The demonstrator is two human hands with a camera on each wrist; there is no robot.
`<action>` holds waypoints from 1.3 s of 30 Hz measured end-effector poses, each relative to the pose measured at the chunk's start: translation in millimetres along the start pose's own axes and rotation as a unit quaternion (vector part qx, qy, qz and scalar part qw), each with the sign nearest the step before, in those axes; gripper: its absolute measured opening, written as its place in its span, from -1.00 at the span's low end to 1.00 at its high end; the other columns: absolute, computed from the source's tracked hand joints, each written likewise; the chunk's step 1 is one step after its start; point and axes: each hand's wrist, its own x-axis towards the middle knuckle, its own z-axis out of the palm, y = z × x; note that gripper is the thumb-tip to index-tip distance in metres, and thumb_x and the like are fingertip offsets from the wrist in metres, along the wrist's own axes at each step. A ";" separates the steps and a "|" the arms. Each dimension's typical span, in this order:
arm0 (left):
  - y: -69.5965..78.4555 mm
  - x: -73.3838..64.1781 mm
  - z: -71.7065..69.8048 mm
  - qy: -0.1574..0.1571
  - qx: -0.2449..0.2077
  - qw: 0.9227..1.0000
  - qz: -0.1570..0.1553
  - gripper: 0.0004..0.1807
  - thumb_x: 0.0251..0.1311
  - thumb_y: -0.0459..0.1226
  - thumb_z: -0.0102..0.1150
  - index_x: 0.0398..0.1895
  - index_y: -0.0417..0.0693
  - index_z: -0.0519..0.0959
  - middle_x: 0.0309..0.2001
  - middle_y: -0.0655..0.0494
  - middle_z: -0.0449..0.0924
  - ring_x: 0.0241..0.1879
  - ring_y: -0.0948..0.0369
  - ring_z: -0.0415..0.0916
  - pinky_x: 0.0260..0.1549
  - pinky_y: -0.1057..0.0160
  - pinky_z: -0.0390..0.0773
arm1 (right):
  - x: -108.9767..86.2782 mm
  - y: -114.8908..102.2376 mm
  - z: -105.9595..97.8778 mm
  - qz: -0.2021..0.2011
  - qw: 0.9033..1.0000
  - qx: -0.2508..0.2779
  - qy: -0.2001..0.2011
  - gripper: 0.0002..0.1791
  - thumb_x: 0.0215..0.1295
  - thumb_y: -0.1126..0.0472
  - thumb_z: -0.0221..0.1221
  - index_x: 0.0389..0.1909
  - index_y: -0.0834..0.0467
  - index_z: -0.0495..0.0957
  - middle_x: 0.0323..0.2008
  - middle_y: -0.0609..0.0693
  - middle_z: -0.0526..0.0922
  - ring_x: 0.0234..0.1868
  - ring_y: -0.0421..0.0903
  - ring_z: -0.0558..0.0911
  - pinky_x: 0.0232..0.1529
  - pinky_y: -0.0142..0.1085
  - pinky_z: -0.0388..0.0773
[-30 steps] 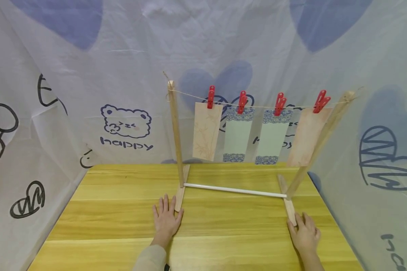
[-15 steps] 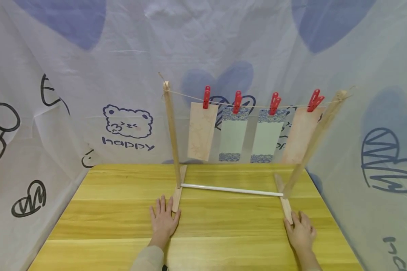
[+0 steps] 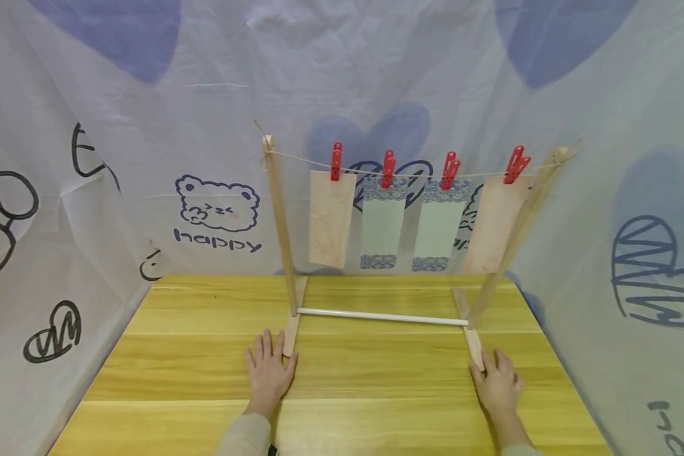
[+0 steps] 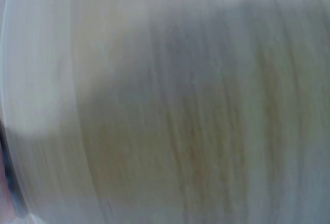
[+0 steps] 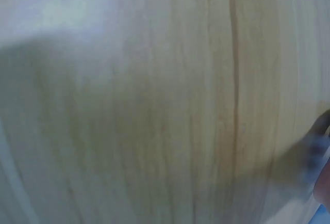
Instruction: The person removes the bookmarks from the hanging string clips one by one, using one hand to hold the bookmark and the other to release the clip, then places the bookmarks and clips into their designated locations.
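Observation:
A small wooden clothesline rack (image 3: 279,228) stands on the table, its string strung between two posts. Red clothespins (image 3: 389,169) hold paper cards on the string: two plain beige cards (image 3: 332,218) at the ends, two pale green cards (image 3: 383,225) with blue patterned borders between them. My left hand (image 3: 269,375) lies flat with fingers spread, its thumb beside the front end of the left foot (image 3: 291,332). My right hand (image 3: 498,385) pinches the front end of the right foot (image 3: 474,347) between thumb and fingers. Both wrist views show mostly blurred tabletop.
A white rod (image 3: 382,316) joins the rack's two feet low over the wooden table (image 3: 376,411). Pale cloth with printed hearts and a bear drawing (image 3: 216,202) hangs behind and at both sides of the table.
The rack has slid to the left along the table, and both hands have moved left with it. The cards swing slightly on the string.

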 end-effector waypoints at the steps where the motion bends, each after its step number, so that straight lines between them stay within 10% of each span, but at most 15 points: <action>1: -0.8 -0.2 -0.3 0.003 0.001 1.000 -0.001 -0.28 0.28 0.15 -0.25 0.40 0.00 0.02 0.41 -0.20 -0.21 0.38 -0.13 -0.29 0.22 -0.20 -0.39 | 0.6 -1.2 0.2 -0.001 1.000 0.002 0.000 -0.42 0.34 -0.04 -0.03 0.23 0.26 0.26 0.24 0.29 0.09 0.27 0.24 0.02 0.08 0.22 -0.10; 39: -18.5 -7.0 -12.7 0.002 -0.028 0.999 -0.034 -0.29 0.29 0.13 -0.24 0.41 -0.01 0.00 0.40 -0.26 -0.24 0.37 -0.16 -0.33 0.20 -0.23 -0.41 | 15.7 -30.2 5.6 0.000 0.997 -0.012 -0.071 -0.37 0.38 -0.06 -0.11 0.33 0.23 0.11 0.31 0.30 -0.04 0.32 0.24 -0.10 0.13 0.22 -0.19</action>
